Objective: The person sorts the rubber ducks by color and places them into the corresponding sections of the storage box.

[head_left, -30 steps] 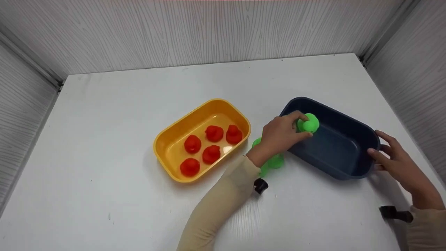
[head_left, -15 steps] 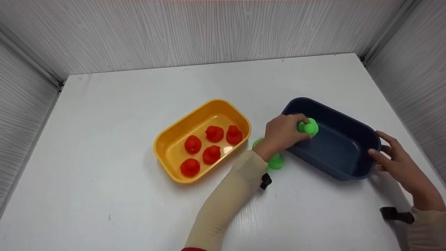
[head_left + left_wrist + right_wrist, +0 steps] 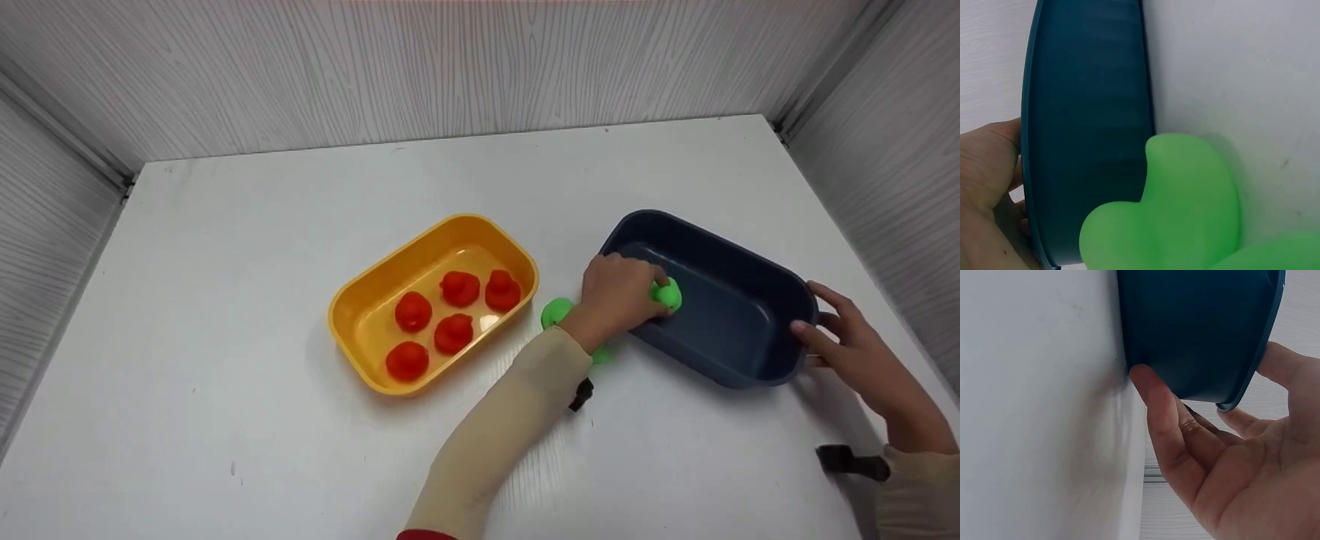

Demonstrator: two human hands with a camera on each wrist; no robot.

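Head view first: left hand (image 3: 619,292) has thumb and fingers pinched on a green toy (image 3: 667,295) down inside the navy tub (image 3: 720,322), toward its left end; can't tell if it's touching the bottom. The right hand (image 3: 855,345) grips that tub's right end, near the right edge of the white table (image 3: 225,262). Some loose green toys (image 3: 558,311) sit between the tubs, partly behind the left wrist. Yellow tub (image 3: 367,289) is around mid-table with five red toys (image 3: 453,334). Left wrist view: loose greenies up close beside navy's outer wall, hand over the rim, pinch hidden. Right wrist view: one fingertip low on the outer wall, others up by the rim.
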